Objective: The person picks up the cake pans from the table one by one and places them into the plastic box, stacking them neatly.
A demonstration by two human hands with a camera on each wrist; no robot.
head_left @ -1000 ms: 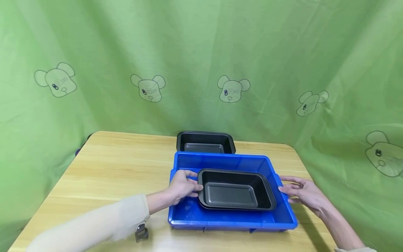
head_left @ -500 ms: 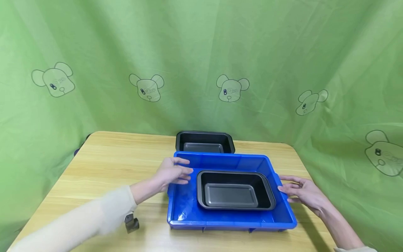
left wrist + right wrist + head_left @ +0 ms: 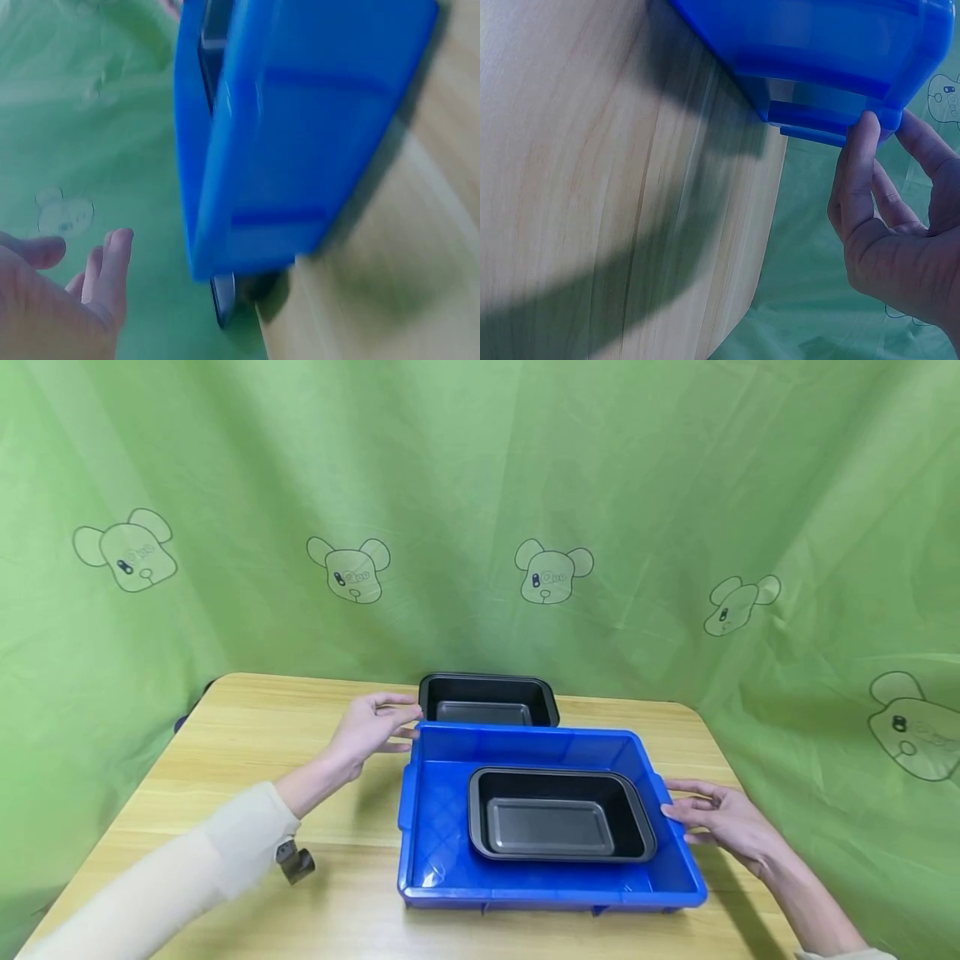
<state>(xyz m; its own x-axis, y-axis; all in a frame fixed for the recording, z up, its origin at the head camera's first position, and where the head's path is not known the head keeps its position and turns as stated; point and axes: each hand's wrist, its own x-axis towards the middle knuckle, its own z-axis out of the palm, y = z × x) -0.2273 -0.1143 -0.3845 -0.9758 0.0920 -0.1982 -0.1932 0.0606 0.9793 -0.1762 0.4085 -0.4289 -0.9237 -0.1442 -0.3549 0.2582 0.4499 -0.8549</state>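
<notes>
In the head view, a black loaf pan (image 3: 551,827) lies inside a blue plastic bin (image 3: 442,893), toward its right side. Behind the bin, a second black loaf pan (image 3: 487,693) sits at the table's far edge, its near side hidden by the bin. My left hand (image 3: 367,731) has its fingers extended and holds nothing, hovering at the bin's back left corner with fingertips near the rear pan's left end. My right hand (image 3: 731,827) pinches the bin's right rim; the right wrist view shows thumb and fingers (image 3: 861,161) on either side of that rim.
The wooden table (image 3: 277,735) extends left of the bin. A green curtain (image 3: 450,485) printed with bear faces hangs around its back and sides. A small dark device (image 3: 295,860) is attached at my left cuff.
My left hand has let go of the left end of the loaf pan in the bin and moved up and left, out over the bin's back left corner. My right hand stays on the rim.
</notes>
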